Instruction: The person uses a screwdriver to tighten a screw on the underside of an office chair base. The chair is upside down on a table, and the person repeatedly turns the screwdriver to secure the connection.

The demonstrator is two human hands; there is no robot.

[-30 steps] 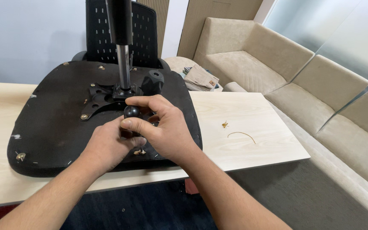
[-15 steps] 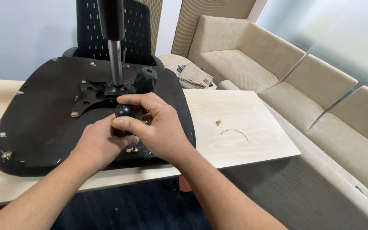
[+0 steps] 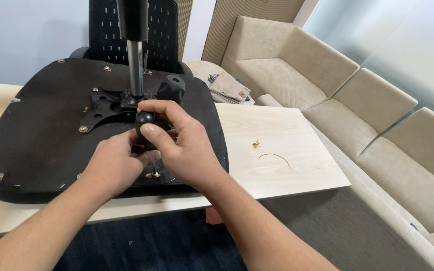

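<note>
Across the pale wooden tabletop (image 3: 277,125) in your head view lies an upturned black office-chair seat (image 3: 31,135), its underside facing up, with brass-coloured screws dotted along its edge. From its middle a chrome gas-lift column (image 3: 135,68) rises into a black sleeve and crosses in front of the black perforated chair back (image 3: 101,30) behind it. At the foot of the column sits the black metal mounting plate (image 3: 101,108), and just to its right a stubby black plastic lever housing (image 3: 173,88). To your right on the bare wood lie a small brass-coloured fastener (image 3: 255,144) and, near it, a thin curved wire (image 3: 275,157), both well apart from your hands. Behind the table's far edge a folded beige paper bundle (image 3: 229,88) rests by a beige cushioned sofa (image 3: 337,100) that runs along the right side. Dark carpet (image 3: 327,236) shows below the table edge. No readable package or sign can be made out.

Your right hand (image 3: 184,145) is closed around a round black knob (image 3: 144,119), thumb and forefinger pinching it just in front of the column's base. Your left hand (image 3: 114,163) is curled under it, fingers touching the part below the knob; what they clasp is hidden by your right hand.
</note>
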